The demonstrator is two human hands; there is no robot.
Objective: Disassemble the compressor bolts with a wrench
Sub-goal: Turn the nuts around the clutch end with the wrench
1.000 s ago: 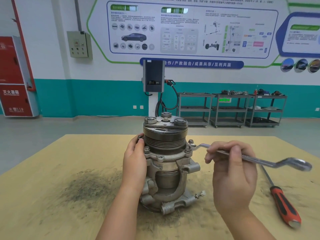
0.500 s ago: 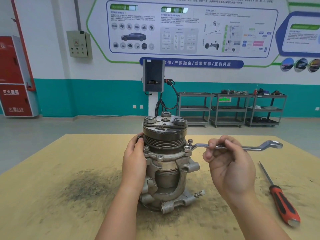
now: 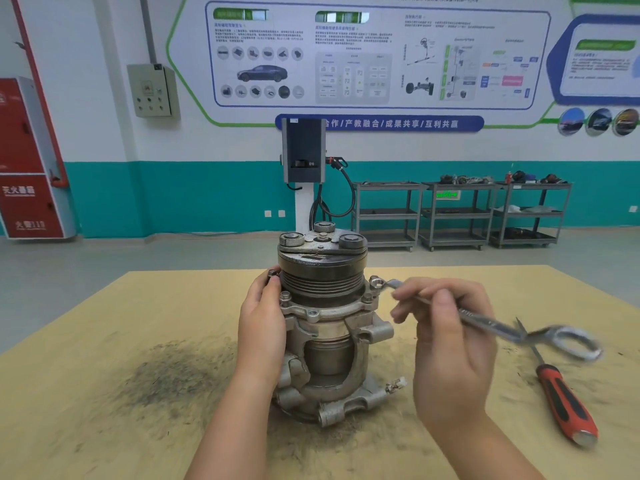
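**Compressor bolt under wrench, right-hand flange**

Compressor (image 3: 323, 327) stands upright at the centre of the yellow worktable (image 3: 104, 341), pulley end up. Right hand (image 3: 450, 348) grips the wrench (image 3: 485, 322) with fingers curled over the shank near its forward end. The wrench's ring end sits on a flange bolt (image 3: 375, 282) at the compressor's 2 o'clock; the shank runs out toward 4 o'clock, its free ring end blurred. Left hand (image 3: 261, 327) holds the housing at 9 o'clock, fingers wrapped round the flange, thumb tip touching a bolt there. Two further flange bolts show at the front. A red-and-black screwdriver (image 3: 564, 400) lies on the table at 4 o'clock, well apart from the compressor. Dark grime stains the table at 8 o'clock.
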